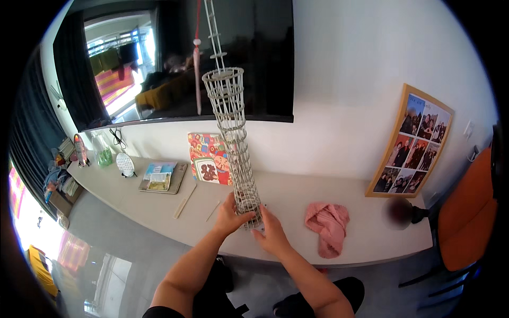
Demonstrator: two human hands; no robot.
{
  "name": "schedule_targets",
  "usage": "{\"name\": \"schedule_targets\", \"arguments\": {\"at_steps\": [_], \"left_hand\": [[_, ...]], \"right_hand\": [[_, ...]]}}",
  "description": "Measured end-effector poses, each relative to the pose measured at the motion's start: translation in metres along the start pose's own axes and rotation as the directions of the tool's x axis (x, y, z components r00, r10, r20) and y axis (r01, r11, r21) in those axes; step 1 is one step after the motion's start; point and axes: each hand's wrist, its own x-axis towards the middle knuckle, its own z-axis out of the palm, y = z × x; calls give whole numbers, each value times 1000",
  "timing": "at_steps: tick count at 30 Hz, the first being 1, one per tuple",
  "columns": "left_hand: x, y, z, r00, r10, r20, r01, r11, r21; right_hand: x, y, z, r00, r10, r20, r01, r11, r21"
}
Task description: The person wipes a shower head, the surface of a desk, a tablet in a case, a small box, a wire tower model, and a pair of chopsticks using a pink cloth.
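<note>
A tall, pale lattice tower model [233, 119] rises from the long table, narrow in its lower middle, with a ringed top and a thin mast. My left hand [232, 217] curls round its base from the left, thumb across the front. Against the base's right side rests my right hand [272, 233], fingers partly hidden behind the lattice. Whether the base touches the tabletop cannot be seen clearly. Left of it lie a thin stick [213, 211] and a flat pale strip [184, 201]. A crumpled pink knitted scarf [327, 225] is right of my right hand.
A red patterned card [205, 159] stands behind the tower, below a wall-mounted television [175, 63]. A pink pendant [197, 79] hangs beside the tower. Farther left lie flat packets [161, 177]. To the right are a photo frame [413, 143], a dark round object [400, 213] and an orange chair [466, 212].
</note>
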Motion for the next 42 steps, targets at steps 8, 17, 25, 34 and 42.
{"name": "schedule_targets", "arguments": {"at_steps": [8, 17, 25, 34, 42], "left_hand": [[6, 6, 6, 998, 55, -42, -52, 997, 58], [-58, 62, 50, 739, 671, -54, -610, 702, 366], [-47, 52, 122, 867, 498, 14, -478, 823, 308], [3, -7, 168, 971, 214, -107, -177, 943, 281], [6, -12, 205, 974, 224, -18, -205, 919, 338]], "right_hand": [[-6, -1, -23, 998, -54, -34, 52, 996, -75], [-58, 71, -130, 954, 186, -237, -299, 689, -660], [94, 82, -82, 926, -335, -175, 271, 911, -311], [104, 174, -84, 991, 112, 75, -57, 855, -516], [39, 220, -199, 826, 346, -446, -564, 510, -650]]}}
